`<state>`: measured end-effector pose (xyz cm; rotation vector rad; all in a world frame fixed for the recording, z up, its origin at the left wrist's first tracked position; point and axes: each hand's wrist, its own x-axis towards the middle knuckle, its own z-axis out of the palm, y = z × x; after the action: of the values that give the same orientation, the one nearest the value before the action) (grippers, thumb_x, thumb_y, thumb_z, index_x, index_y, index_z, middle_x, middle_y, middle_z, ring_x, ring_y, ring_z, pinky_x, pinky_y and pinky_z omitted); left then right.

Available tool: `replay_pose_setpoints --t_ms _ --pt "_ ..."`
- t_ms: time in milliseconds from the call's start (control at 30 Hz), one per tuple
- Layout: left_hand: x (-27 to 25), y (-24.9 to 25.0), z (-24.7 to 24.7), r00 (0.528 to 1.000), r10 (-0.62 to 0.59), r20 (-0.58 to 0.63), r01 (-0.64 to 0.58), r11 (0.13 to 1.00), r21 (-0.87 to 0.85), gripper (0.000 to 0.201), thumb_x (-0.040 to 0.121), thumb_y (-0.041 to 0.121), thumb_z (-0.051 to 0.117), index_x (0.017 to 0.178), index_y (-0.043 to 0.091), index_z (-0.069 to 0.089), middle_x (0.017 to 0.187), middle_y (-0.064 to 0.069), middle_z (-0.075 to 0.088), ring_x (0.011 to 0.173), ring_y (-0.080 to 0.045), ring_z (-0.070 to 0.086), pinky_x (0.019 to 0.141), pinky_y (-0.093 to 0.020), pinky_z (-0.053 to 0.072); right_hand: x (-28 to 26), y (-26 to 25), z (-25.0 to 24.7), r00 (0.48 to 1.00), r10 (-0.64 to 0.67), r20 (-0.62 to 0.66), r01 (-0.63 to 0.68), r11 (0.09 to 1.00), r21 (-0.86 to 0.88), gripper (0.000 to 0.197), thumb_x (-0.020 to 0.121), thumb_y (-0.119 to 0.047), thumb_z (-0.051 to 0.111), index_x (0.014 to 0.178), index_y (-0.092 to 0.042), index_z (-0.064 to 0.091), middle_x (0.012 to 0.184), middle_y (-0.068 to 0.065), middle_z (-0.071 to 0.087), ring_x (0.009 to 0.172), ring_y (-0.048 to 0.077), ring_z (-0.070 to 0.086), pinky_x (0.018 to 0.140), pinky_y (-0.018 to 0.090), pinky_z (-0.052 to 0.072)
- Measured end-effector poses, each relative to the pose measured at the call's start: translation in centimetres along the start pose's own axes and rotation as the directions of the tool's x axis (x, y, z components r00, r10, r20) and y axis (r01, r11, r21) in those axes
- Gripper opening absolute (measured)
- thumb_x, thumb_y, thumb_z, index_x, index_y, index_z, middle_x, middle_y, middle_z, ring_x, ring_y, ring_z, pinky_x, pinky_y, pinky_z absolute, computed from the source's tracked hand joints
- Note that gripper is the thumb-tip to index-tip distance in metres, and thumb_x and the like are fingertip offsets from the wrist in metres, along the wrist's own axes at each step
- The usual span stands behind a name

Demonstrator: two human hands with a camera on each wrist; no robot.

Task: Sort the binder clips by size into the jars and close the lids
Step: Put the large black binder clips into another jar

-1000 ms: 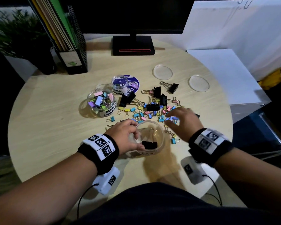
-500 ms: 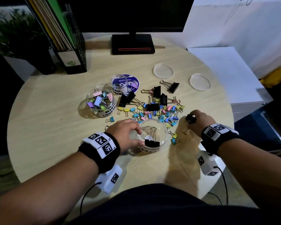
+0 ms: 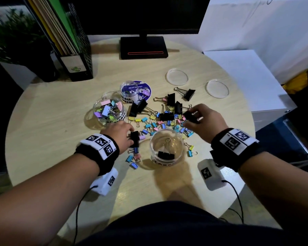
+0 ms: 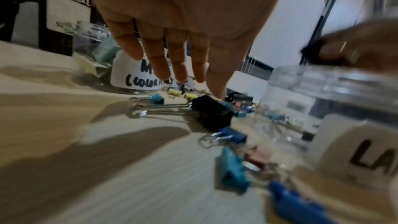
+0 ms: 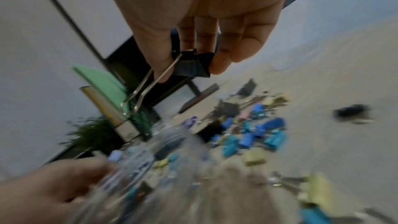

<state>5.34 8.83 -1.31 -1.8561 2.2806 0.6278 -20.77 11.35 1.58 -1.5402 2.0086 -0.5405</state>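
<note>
While the right hand (image 5: 193, 14) pinches a black clip (image 5: 193, 65) and left fingers (image 4: 159, 57) reach straight, clips litter the round wooden table (image 3: 43, 121).

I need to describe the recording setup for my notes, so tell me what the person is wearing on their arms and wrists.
Both forearms are bare, with no sleeves. The left wrist band and right wrist band are wide and black, each topped by a white strip printed with square black-and-white markers. Under each wrist hangs a small white camera box bearing another such marker, with a thin black cable trailing back toward the body.
</note>
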Motion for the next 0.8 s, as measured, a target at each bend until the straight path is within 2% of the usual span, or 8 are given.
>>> replay_pose_setpoints --t_ms 100,167,233,300,367,467,633,800 --pt "0.8 -0.1 0.4 0.998 0.057 0.033 -0.059 0.994 0.089 0.047 0.077 0.037 0.071 0.121 0.033 0.053 0.125 0.007 0.053 0.114 -0.018 0.048 0.100 -0.037 0.040 -1.4 -3.0 0.8 0.985 -0.138 0.102 0.154 0.974 -0.168 0.035 0.075 -0.039 0.072 0.090 -0.028 0.043 0.085 -0.008 0.054 0.077 0.017 0.052 0.067 0.024 0.037" --pt "1.2 0.0 0.8 0.995 0.092 0.038 -0.095 0.991 0.097 0.055 0.075 0.037 0.072 0.125 0.034 0.051 0.127 0.007 0.051 0.118 -0.018 0.047 0.103 -0.038 0.036 -2.1 -3.8 1.5 0.964 -0.205 0.172 0.252 0.911 -0.328 0.033 0.077 -0.041 0.068 0.086 -0.027 0.039 0.083 -0.006 0.052 0.078 0.019 0.051 0.065 0.026 0.036" --pt "1.4 0.0 1.2 0.992 0.117 0.040 -0.121 0.986 0.114 0.060 0.074 0.041 0.072 0.128 0.036 0.047 0.129 0.009 0.050 0.119 -0.018 0.046 0.103 -0.037 0.035 -2.4 -3.9 2.3 0.931 -0.279 0.234 0.358 0.824 -0.439 0.027 0.081 -0.039 0.063 0.083 -0.025 0.040 0.084 -0.004 0.051 0.085 0.022 0.052 0.065 0.027 0.035" --pt "1.4 -0.1 1.6 0.989 0.140 0.039 -0.145 0.977 0.159 0.061 0.072 0.049 0.069 0.128 0.041 0.046 0.130 0.013 0.050 0.119 -0.018 0.046 0.100 -0.038 0.035 -2.5 -3.8 2.9 0.905 -0.321 0.277 0.420 0.768 -0.482 0.019 0.083 -0.036 0.059 0.086 -0.022 0.046 0.092 0.001 0.057 0.094 0.024 0.051 0.070 0.029 0.040" --pt "1.5 -0.1 1.6 0.988 0.144 0.048 -0.150 0.972 0.181 0.060 0.072 0.052 0.067 0.127 0.043 0.046 0.130 0.015 0.051 0.119 -0.018 0.045 0.100 -0.040 0.035 -2.4 -3.6 3.5 0.895 -0.324 0.306 0.442 0.734 -0.516 0.019 0.085 -0.036 0.057 0.092 -0.019 0.053 0.099 0.002 0.061 0.098 0.026 0.050 0.076 0.033 0.043" --pt "1.7 -0.1 1.2 0.989 0.127 0.075 -0.141 0.968 0.210 0.057 0.075 0.049 0.067 0.127 0.040 0.048 0.131 0.013 0.051 0.121 -0.020 0.043 0.102 -0.040 0.034 -2.2 -3.2 4.1 0.879 -0.335 0.339 0.476 0.657 -0.584 0.019 0.086 -0.035 0.054 0.097 -0.019 0.057 0.098 0.000 0.064 0.098 0.026 0.050 0.080 0.035 0.045" --pt "1.9 -0.4 1.2 0.990 0.096 0.104 -0.114 0.975 0.188 0.055 0.076 0.051 0.067 0.126 0.037 0.050 0.130 0.011 0.053 0.120 -0.021 0.043 0.102 -0.039 0.036 -1.9 -2.9 4.4 0.863 -0.311 0.398 0.505 0.546 -0.669 0.021 0.086 -0.035 0.054 0.099 -0.020 0.062 0.091 -0.001 0.065 0.099 0.026 0.047 0.085 0.038 0.039" --pt "1.6 -0.2 1.0 0.990 0.089 0.106 -0.107 0.977 0.185 0.055 0.077 0.050 0.066 0.128 0.036 0.049 0.132 0.010 0.052 0.120 -0.021 0.042 0.102 -0.038 0.037 -1.5 -2.7 4.8 0.861 -0.276 0.428 0.507 0.534 -0.676 0.016 0.085 -0.029 0.054 0.096 -0.021 0.064 0.086 -0.003 0.064 0.101 0.026 0.045 0.088 0.039 0.036"
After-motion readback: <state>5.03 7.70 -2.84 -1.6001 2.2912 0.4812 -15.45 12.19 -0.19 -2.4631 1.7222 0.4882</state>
